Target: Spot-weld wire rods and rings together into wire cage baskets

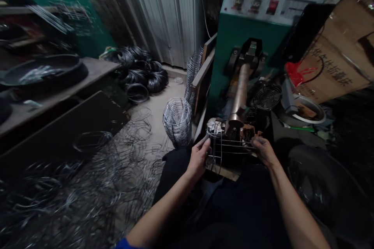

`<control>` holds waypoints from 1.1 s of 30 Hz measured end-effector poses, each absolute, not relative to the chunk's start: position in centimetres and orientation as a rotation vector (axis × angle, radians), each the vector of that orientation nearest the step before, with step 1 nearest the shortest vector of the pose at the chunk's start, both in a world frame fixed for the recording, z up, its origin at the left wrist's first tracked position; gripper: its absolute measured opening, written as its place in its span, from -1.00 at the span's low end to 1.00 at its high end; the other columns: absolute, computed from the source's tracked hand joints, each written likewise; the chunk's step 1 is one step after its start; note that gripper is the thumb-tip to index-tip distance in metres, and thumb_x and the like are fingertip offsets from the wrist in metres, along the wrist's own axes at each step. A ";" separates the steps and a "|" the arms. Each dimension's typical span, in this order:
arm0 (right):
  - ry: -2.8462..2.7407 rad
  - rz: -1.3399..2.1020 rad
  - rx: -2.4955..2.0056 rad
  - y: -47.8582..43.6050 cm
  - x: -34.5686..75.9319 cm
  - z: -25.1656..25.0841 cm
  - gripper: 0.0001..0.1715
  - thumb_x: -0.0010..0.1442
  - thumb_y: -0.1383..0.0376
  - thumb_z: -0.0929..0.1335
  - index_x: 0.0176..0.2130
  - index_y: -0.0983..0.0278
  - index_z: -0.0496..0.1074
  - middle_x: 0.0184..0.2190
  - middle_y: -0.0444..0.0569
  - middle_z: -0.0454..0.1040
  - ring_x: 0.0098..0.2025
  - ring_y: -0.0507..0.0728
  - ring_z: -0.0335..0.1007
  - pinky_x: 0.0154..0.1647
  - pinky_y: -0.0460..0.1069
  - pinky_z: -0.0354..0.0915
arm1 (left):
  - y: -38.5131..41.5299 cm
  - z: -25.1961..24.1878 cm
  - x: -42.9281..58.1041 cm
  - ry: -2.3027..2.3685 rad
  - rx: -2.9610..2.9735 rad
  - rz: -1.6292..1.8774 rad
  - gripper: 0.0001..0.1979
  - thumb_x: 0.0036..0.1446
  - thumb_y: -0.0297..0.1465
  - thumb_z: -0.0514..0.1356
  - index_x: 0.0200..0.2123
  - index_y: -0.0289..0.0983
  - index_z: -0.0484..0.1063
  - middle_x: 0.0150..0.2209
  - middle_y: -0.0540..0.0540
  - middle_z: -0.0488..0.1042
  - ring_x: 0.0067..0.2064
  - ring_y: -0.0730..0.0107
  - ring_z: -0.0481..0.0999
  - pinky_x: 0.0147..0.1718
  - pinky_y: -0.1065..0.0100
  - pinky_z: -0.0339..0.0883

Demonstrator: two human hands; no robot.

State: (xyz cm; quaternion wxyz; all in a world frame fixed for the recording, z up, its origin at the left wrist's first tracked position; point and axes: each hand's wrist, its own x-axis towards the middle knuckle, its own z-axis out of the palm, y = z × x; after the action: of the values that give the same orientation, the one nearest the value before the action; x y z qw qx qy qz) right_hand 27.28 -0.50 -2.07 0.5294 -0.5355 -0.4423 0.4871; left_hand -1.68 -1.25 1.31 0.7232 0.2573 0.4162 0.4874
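Observation:
Between my two hands is a small frame of bent metal wire (221, 153), with rings at its left side and straight rods running to the right. My left hand (200, 155) pinches the ringed side, thumb on top. Closed around the right ends of the rods is my right hand (264, 149). The frame is in front of a thick metal arm (240, 91) of a green machine (223, 46), below its tip; I cannot tell whether they touch. A stack of round wire rings (177, 120) stands to the left of my left hand.
Loose wire pieces (117, 186) cover the floor at left. Black wire coils (143, 72) lie by the metal wall. A bench (96, 72) carries a round tray (43, 72). On the right are a cardboard box (341, 46) and a pale bucket (317, 118).

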 end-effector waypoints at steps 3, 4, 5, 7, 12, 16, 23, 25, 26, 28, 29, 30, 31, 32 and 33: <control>-1.044 1.181 -1.247 -0.2 27.5 -2.1 -0.39 -0.10 -0.03 0.56 -0.60 0.26 0.19 -0.60 -0.23 0.08 -0.56 -0.02 -0.02 -0.53 -0.10 0.01 | -1.1 1.7 -1.4 0.914 0.531 1.078 -0.35 -0.02 -0.03 0.37 0.04 -0.32 0.42 -0.63 0.23 0.12 -0.71 0.70 -0.02 -0.74 0.54 -0.04; -1.036 1.188 -1.228 -0.1 27.6 -2.1 -0.39 -0.10 -0.04 0.55 -0.60 0.25 0.19 -0.61 -0.23 0.07 -0.56 -0.02 -0.02 -0.54 -0.10 0.01 | -1.1 1.8 -1.3 0.918 0.525 1.079 -0.33 -0.03 -0.03 0.38 0.05 -0.32 0.42 -0.63 0.22 0.13 -0.71 0.70 -0.02 -0.74 0.54 -0.04; -1.023 1.197 -1.210 -0.1 27.7 -2.1 -0.38 -0.10 -0.04 0.55 -0.60 0.25 0.19 -0.61 -0.23 0.07 -0.57 -0.02 -0.03 -0.54 -0.10 0.00 | -1.0 1.9 -1.2 0.923 0.523 1.081 -0.32 -0.03 -0.03 0.38 0.07 -0.32 0.42 -0.62 0.22 0.13 -0.71 0.71 -0.02 -0.74 0.54 -0.04; -0.991 1.218 -1.191 -0.1 28.0 -2.3 -0.40 -0.10 -0.05 0.55 -0.58 0.25 0.21 -0.61 -0.23 0.08 -0.57 -0.02 -0.02 -0.55 -0.10 0.01 | -1.0 1.9 -1.1 0.928 0.534 1.089 -0.30 -0.02 -0.03 0.37 0.09 -0.33 0.41 -0.62 0.21 0.14 -0.70 0.70 -0.01 -0.74 0.54 -0.03; -0.968 1.240 -1.184 0.1 28.7 -2.7 -0.46 -0.12 -0.01 0.57 -0.57 0.26 0.30 -0.60 -0.21 0.13 -0.55 -0.01 0.03 -0.53 -0.09 0.05 | -0.8 1.3 -0.9 0.922 0.571 1.091 -0.25 0.00 -0.03 0.36 0.17 -0.34 0.38 -0.61 0.20 0.15 -0.69 0.69 0.01 -0.74 0.53 0.00; -0.979 1.187 -1.162 0.4 28.8 -2.5 -0.43 -0.15 -0.02 0.58 -0.61 0.26 0.28 -0.62 -0.22 0.11 -0.56 -0.02 0.01 -0.55 -0.10 0.03 | -0.7 1.1 -0.7 0.932 0.565 1.093 -0.21 -0.01 -0.02 0.37 0.20 -0.33 0.37 -0.63 0.20 0.15 -0.70 0.68 0.01 -0.75 0.53 -0.02; -1.017 1.199 -1.179 0.7 28.6 -2.3 -0.41 -0.14 -0.06 0.57 -0.62 0.25 0.28 -0.63 -0.21 0.12 -0.58 -0.01 0.00 -0.58 -0.09 0.02 | -0.4 1.3 -0.5 0.938 0.576 1.099 -0.23 0.00 -0.04 0.37 0.20 -0.34 0.38 -0.62 0.18 0.19 -0.70 0.69 0.01 -0.75 0.53 -0.07; -1.001 1.211 -1.185 0.8 28.6 -2.4 -0.41 -0.16 -0.05 0.59 -0.62 0.26 0.28 -0.63 -0.21 0.12 -0.57 -0.02 0.00 -0.57 -0.10 0.02 | -0.3 1.5 -0.4 0.929 0.567 1.098 -0.21 -0.01 -0.04 0.37 0.20 -0.35 0.37 -0.63 0.18 0.17 -0.71 0.68 0.00 -0.75 0.53 -0.09; -0.995 1.220 -1.186 0.9 28.6 -2.4 -0.41 -0.16 -0.04 0.59 -0.62 0.26 0.28 -0.63 -0.21 0.12 -0.57 -0.02 0.00 -0.57 -0.10 0.02 | -0.2 1.5 -0.4 0.925 0.562 1.098 -0.21 -0.01 -0.04 0.37 0.21 -0.35 0.37 -0.64 0.19 0.16 -0.71 0.68 0.00 -0.75 0.53 -0.10; -0.992 1.236 -1.181 1.0 28.6 -2.3 -0.40 -0.17 -0.03 0.59 -0.62 0.26 0.27 -0.64 -0.22 0.12 -0.58 -0.02 0.00 -0.57 -0.10 0.02 | -0.1 1.6 -0.3 0.906 0.560 1.099 -0.20 -0.01 -0.04 0.37 0.21 -0.36 0.36 -0.65 0.19 0.15 -0.71 0.67 0.01 -0.75 0.53 -0.10; -0.993 1.242 -1.179 1.1 28.6 -2.3 -0.40 -0.17 -0.03 0.59 -0.62 0.26 0.26 -0.64 -0.22 0.12 -0.58 -0.02 0.00 -0.57 -0.10 0.02 | -0.1 1.6 -0.3 0.894 0.562 1.100 -0.20 0.00 -0.04 0.37 0.22 -0.36 0.36 -0.65 0.19 0.14 -0.71 0.67 0.01 -0.75 0.53 -0.10; -0.994 1.244 -1.178 1.1 28.6 -2.3 -0.39 -0.17 -0.03 0.60 -0.62 0.26 0.25 -0.64 -0.22 0.12 -0.58 -0.02 0.00 -0.57 -0.10 0.03 | -0.1 1.6 -0.2 0.882 0.566 1.102 -0.21 0.00 -0.05 0.37 0.22 -0.35 0.35 -0.65 0.20 0.13 -0.71 0.68 0.00 -0.75 0.53 -0.10; -0.992 1.241 -1.179 1.1 28.7 -2.2 -0.39 -0.18 -0.03 0.60 -0.62 0.26 0.25 -0.64 -0.22 0.13 -0.58 -0.02 0.01 -0.57 -0.09 0.04 | 0.0 1.6 -0.2 0.874 0.569 1.101 -0.21 0.01 -0.05 0.36 0.23 -0.35 0.35 -0.65 0.20 0.12 -0.71 0.68 -0.01 -0.75 0.53 -0.10; -0.984 1.237 -1.183 1.2 28.7 -2.2 -0.40 -0.19 -0.03 0.60 -0.62 0.25 0.26 -0.64 -0.22 0.14 -0.59 -0.02 0.03 -0.57 -0.09 0.06 | 0.0 1.6 -0.2 0.869 0.571 1.100 -0.21 0.02 -0.05 0.36 0.23 -0.34 0.35 -0.65 0.20 0.12 -0.71 0.69 -0.02 -0.75 0.53 -0.10; -0.972 1.233 -1.192 1.2 28.8 -2.3 -0.41 -0.21 -0.03 0.61 -0.61 0.25 0.28 -0.64 -0.21 0.16 -0.59 -0.02 0.05 -0.56 -0.09 0.08 | 0.1 1.5 -0.2 0.870 0.571 1.097 -0.22 0.02 -0.04 0.36 0.22 -0.34 0.35 -0.65 0.21 0.12 -0.71 0.69 -0.03 -0.75 0.53 -0.10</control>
State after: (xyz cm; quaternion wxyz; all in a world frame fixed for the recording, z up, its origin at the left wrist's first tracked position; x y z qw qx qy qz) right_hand 28.78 1.19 -2.27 0.5524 -0.5043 -0.4110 0.5212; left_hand -0.16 0.05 1.49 0.7275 0.2591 0.3946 0.4979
